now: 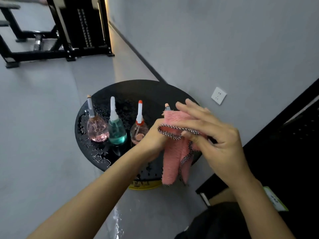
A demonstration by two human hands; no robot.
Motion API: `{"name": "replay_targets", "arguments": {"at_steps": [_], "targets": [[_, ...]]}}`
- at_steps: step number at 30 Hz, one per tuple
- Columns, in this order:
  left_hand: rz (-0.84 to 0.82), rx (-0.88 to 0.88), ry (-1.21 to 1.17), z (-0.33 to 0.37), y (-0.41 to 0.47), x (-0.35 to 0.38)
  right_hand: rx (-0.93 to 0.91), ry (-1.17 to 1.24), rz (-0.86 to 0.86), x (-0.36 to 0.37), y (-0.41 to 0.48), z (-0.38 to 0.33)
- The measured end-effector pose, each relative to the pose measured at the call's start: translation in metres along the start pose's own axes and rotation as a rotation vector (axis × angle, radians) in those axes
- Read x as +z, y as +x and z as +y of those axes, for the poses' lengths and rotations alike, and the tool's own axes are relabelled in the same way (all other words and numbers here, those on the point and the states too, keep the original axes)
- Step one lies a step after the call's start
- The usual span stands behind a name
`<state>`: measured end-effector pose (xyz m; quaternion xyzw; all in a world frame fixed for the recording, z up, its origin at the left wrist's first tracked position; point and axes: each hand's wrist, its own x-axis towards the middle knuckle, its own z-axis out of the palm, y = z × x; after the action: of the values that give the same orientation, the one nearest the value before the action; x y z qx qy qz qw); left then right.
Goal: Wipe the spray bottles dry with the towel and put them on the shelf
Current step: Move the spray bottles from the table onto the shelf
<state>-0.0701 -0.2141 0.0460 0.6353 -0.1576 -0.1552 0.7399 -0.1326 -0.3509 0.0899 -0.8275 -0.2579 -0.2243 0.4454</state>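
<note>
On worktop [138,90], three spray bottles [117,131] in row; fourth spray bottle [167,106] at right, behind towel [174,161]; wall socket [218,95] beyond.

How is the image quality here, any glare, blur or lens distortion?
Head view: dim, even light; droplets on the black table glint; a wet floor patch reflects light; the wide-angle frame is tilted, wall slanting; right hand over the pink towel looks slightly smeared; bottles are sharp.

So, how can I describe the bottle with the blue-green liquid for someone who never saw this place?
Find the wet round black table beside the grey wall. Three bare bottles stand in a row left of the pink towel; take the middle one. Only it holds teal liquid under an all-white nozzle; the left bottle and the right bottle look pinkish.
</note>
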Motion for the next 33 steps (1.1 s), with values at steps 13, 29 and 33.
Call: {"name": "replay_targets", "arguments": {"at_steps": [13,29,33], "targets": [[-0.208,0.134,0.055,0.081,-0.004,-0.022,-0.094,-0.155,-0.085,-0.019,-0.028,-0.035],[-0.223,0.14,-0.097,0.069,-0.02,-0.007,0.069,-0.265,0.103,-0.026,-0.024,-0.037],[-0.193,0.135,-0.066,0.067,-0.022,-0.004,0.041,-0.299,0.126,-0.02,-0.023,-0.034]]}}
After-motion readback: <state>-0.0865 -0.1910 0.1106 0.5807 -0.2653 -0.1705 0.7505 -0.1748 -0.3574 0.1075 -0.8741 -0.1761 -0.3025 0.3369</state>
